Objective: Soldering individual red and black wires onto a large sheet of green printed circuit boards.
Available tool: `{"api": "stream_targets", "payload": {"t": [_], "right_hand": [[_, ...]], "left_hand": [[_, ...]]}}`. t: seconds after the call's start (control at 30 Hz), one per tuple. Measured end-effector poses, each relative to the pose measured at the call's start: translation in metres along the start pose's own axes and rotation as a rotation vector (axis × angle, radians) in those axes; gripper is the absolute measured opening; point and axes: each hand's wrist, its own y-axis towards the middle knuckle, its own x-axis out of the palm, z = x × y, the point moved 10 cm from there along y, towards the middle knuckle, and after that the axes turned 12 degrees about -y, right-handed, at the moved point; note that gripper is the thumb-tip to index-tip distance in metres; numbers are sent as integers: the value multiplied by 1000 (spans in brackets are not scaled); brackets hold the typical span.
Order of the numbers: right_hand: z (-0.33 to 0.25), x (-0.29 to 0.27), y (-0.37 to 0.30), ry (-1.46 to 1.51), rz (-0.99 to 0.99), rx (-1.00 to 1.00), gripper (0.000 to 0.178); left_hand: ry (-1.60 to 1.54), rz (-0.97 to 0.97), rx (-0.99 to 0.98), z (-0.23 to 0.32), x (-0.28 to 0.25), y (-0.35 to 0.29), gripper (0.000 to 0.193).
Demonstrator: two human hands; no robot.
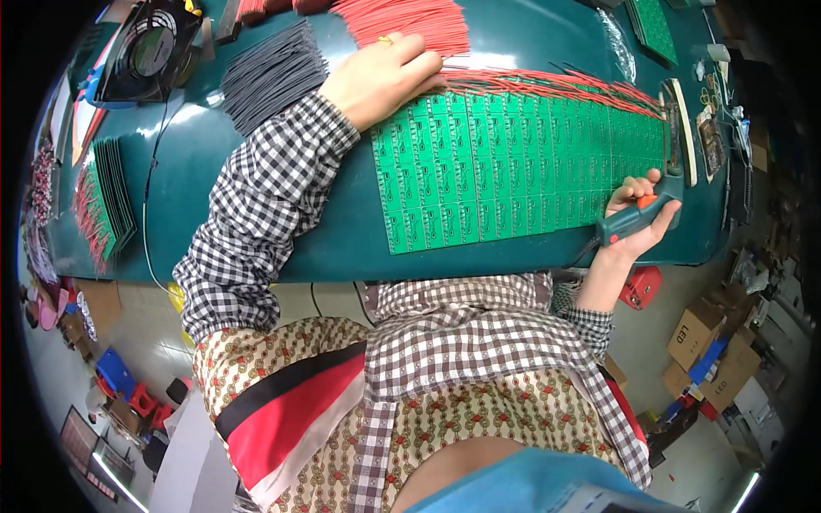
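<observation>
My right hand [637, 224] is closed around the teal grip of a soldering gun [633, 221] with an orange trigger, at the right end of a sheet of green circuit boards [513, 167]. The gun's thin front part points away from me, beside the far right corner of the boards. Along the far edge of the boards lies a row of red wires [547, 84]. At the left end of this row my left hand [385, 79] has its fingers curled down and closed on the wires; its fingertips are partly hidden.
Bundles of black wires [275, 73] and red wires [410, 26] lie beyond my left hand. A black fan [152, 51] stands at the far left, with stacked wired boards [111, 201] nearer. A pale curved strip [682, 128] lies right of the gun. Cardboard boxes [710, 346] sit on the floor.
</observation>
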Motion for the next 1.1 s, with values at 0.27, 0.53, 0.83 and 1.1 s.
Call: {"api": "stream_targets", "payload": {"t": [0.27, 0.53, 0.83, 1.1], "right_hand": [[-4, -5, 0, -29, -21, -10, 56], [-6, -2, 0, -37, -66, 70, 55], [-27, 10, -16, -179, -87, 86, 58], [-25, 20, -17, -311, -106, 53, 57]], "left_hand": [[81, 69, -13, 15, -3, 1, 19], [-383, -399, 34, 125, 40, -28, 84], [-286, -67, -27, 96, -17, -28, 55], [135, 184, -462, -51, -97, -84, 18]]}}
